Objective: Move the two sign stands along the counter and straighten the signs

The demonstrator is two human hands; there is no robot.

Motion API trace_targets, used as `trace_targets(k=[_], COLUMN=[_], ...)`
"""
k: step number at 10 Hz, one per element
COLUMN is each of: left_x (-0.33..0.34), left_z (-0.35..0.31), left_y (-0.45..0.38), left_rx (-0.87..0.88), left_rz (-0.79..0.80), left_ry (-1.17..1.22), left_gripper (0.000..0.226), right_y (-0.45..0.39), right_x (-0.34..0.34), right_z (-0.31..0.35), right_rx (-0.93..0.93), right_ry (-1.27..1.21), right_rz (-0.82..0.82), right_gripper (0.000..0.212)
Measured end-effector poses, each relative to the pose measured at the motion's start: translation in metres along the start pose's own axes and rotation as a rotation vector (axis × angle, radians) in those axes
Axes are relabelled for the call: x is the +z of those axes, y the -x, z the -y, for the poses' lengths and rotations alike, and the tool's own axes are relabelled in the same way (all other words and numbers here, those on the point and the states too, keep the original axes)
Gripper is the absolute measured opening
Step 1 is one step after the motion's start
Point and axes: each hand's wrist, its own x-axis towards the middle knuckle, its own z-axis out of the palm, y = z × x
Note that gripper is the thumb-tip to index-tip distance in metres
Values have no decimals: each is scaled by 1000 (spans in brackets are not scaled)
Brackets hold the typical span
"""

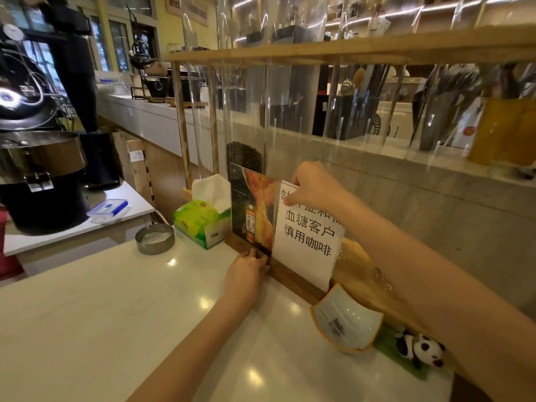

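Left forearm: closest to us, reaching up across the white counter (87,314) from its near edge.
Left hand (246,271): fingertips pressed against the front of the wooden base (293,275), at its left part; not wrapped round it.
Right hand (311,188): pinching the top edge of the white sign (307,242) between thumb and fingers.
White sign: upright in the base's slot, black Chinese characters, right of the orange poster sign (255,213).
Sign stands: both along the counter's back edge, against the clear screen.
Tissue box (200,224): green, just left of the signs.
Metal dish (154,238): near the counter's left edge.
Ceramic dish (346,320): touching the base's right end.
Panda toy (420,348): back right corner.
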Motion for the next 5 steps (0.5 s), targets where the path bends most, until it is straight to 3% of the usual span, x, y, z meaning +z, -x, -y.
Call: trace_targets(k=[2, 3, 5], left_x=[-48, -80, -133], left_z=[-6, 3, 51], left_y=[18, 40, 95], left_rx=[-78, -135, -234], left_rz=[226, 100, -312], left_ry=[331, 455, 617], left_gripper=[36, 38, 31], right_y=[8, 16, 44], right_x=[-3, -3, 18], right_z=[4, 10, 67], right_rx=[-3, 2, -188], right_ry=[221, 12, -496], right_rz=[-6, -63, -320], right_gripper=[27, 59, 55])
